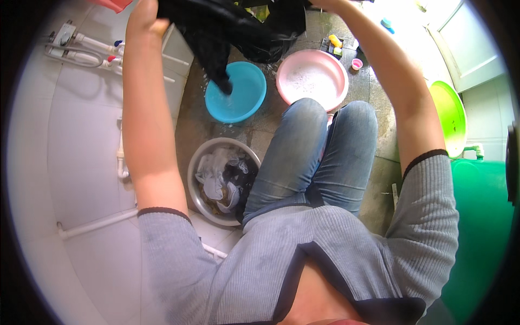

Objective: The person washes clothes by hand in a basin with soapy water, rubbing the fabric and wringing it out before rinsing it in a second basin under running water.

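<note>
Both my arms reach up to the upper edge of the view, with a black garment [238, 32] stretched between my hands. At its left end is my left hand [145, 15], closed on the cloth; part of it is cut off by the edge. My right hand [324, 4] grips the other end, and its fingers are mostly out of view. One dark tip of the garment hangs down into the blue basin [254, 103], which holds water. Beside that basin stands a pink basin [343, 81] with suds in it.
A metal basin [193, 184] of wet grey and black clothes stands by my left knee. Small bottles [335, 41] and a pink cup [356, 64] are beyond the pink basin. Right: a lime-green basin [452, 116] and a green barrel [479, 216]. Pipes [89, 43] run along the left wall.
</note>
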Tool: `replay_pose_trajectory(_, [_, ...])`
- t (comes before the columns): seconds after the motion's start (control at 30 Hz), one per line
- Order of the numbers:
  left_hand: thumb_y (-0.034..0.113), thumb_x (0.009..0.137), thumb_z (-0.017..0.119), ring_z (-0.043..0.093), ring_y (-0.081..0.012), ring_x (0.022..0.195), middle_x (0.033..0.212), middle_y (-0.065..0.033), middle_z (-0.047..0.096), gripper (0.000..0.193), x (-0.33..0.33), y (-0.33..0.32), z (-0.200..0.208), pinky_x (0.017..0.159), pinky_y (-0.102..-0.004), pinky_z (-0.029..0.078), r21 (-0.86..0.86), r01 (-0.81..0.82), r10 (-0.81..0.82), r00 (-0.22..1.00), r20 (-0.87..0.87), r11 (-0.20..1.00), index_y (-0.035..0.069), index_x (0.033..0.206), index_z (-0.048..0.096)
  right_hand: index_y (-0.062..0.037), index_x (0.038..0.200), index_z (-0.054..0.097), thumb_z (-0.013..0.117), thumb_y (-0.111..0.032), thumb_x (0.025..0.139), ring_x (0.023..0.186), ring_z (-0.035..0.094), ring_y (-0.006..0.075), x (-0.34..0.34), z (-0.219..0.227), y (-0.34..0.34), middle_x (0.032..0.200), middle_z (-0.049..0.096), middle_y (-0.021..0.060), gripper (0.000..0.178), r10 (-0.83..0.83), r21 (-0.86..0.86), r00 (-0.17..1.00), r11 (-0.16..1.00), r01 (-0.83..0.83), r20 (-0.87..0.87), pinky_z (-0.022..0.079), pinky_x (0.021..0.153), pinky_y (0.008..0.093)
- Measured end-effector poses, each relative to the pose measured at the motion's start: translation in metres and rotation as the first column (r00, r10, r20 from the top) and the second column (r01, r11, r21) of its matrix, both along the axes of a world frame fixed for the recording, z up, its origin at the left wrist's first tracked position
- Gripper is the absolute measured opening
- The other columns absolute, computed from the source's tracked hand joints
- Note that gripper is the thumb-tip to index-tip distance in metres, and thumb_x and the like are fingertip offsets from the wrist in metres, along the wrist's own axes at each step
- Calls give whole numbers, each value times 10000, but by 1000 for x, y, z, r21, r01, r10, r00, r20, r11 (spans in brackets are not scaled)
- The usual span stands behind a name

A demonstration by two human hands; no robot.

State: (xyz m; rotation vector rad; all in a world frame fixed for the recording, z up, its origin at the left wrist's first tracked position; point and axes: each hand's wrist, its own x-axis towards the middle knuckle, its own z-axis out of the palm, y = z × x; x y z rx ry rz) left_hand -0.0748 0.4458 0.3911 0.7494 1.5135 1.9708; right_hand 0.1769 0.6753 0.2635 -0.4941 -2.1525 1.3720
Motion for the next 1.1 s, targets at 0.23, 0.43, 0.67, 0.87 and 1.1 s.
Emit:
replay_pose_trajectory(0.23, [33, 834, 442, 603, -224, 758, 833, -95, 613, 168, 64, 109, -47, 708, -341, 506, 82, 292, -286, 955, -80, 953, 20, 936, 574, -65, 1036, 619, 434, 100, 686, 742, 563, 144, 28, -124, 37, 865, 619, 65, 429, -55, -119, 996, 991, 63, 67, 457, 665, 252])
replay_pose_trajectory(0.43, [-86, 743, 443, 580, -192, 885, 943, -77, 607, 300, 100, 180, -195, 803, -305, 468, -318, 177, -198, 980, -34, 931, 39, 977, 583, -63, 1006, 635, 486, 43, 598, 970, 582, 216, 68, -299, 92, 981, 642, 116, 447, -71, -136, 954, 984, 115, 292, 435, 853, 285])
replay_pose_trajectory(0.67, [-62, 699, 545, 554, -181, 946, 1044, -89, 566, 450, 86, 180, -421, 838, -284, 449, -672, 304, -311, 944, 115, 675, 37, 1135, 501, -82, 1143, 546, 655, -88, 616, 1111, 475, 352, 78, -416, 71, 1206, 469, 197, 538, -66, 51, 721, 998, 42, 690, 372, 974, 362])
replay_pose_trajectory(0.87, [558, 548, 729, -8, -414, 1344, 1459, -226, 37, 1124, 115, 170, -519, 1045, -557, 113, -989, -96, -899, 414, -145, 116, 219, 1425, 113, -223, 1376, 278, 713, -536, 590, 1326, 119, 401, 20, -436, 53, 1460, 104, 154, 950, -86, 360, 614, 870, -337, 784, 250, 933, 664])
replay_pose_trajectory(1.1, [355, 714, 624, 133, -401, 1315, 1412, -207, 200, 807, 124, 162, -583, 1028, -586, 123, -868, -262, -855, 202, -477, 422, 246, 1404, 219, -228, 1353, 324, 537, -234, 760, 1276, 274, 364, 19, -484, 29, 1403, 217, 145, 630, -199, 381, 438, 843, -380, 877, 329, 934, 560])
